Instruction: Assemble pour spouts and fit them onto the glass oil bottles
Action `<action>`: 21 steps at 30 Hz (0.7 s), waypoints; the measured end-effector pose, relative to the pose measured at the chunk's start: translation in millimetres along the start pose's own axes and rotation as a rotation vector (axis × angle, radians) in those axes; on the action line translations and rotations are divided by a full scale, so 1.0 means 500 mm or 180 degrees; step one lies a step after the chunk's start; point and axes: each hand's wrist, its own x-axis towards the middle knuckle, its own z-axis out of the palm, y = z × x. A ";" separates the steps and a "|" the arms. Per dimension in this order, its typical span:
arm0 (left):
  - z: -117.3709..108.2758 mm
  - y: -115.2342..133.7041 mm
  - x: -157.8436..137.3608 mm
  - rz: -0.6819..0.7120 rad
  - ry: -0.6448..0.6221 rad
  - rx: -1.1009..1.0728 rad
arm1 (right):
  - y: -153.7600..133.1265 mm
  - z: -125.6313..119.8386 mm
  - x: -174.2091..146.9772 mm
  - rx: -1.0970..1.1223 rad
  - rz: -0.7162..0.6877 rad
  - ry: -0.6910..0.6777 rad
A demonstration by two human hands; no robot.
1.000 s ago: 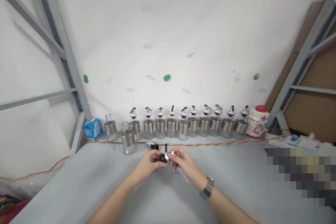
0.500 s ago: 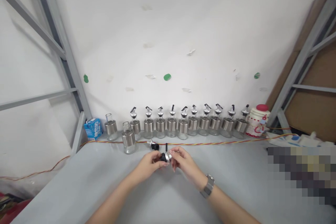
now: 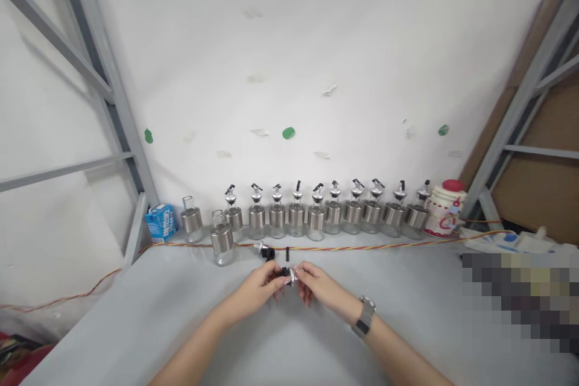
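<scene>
We are holding a small silver-and-black pouring stopper (image 3: 292, 276) between both hands, above the middle of the grey, flat worktop (image 3: 289, 344). Our left hand (image 3: 262, 283) is pinching its black ribbed end, thumb and fingers closed on it, while our right hand (image 3: 319, 282) is gripping the silver end with thumb and fingertips; the fingers are partly covering the piece. On our right wrist we are wearing a grey metal-banded watch (image 3: 363, 316).

Just beyond our left hand, a second silver-and-black stopper (image 3: 266, 253) is lying on its side, and a short, narrow black strip (image 3: 287, 254) is lying to its right, pointing toward the far edge. A twisted red-and-yellow wire (image 3: 362, 247) is running across the worktop, roughly parallel to that edge.

Toward the far left corner, two clear glass bottles with steel bands are standing open-necked: one (image 3: 221, 241) nearer to us, the other (image 3: 192, 220) farther back, beside a blue printed carton (image 3: 161, 224). Along the far edge, ten steel-banded glass bottles (image 3: 296, 217) are standing upright in a row, each wearing a silver spout with a black lever. At the row's right end, near the far right corner, a cream canister with a red lid (image 3: 445, 211) is standing close to the last bottle.
</scene>
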 end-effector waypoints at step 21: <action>-0.002 -0.026 0.007 0.0072 -0.0185 0.0173 | 0.015 0.022 -0.009 -0.0392 -0.0211 0.0278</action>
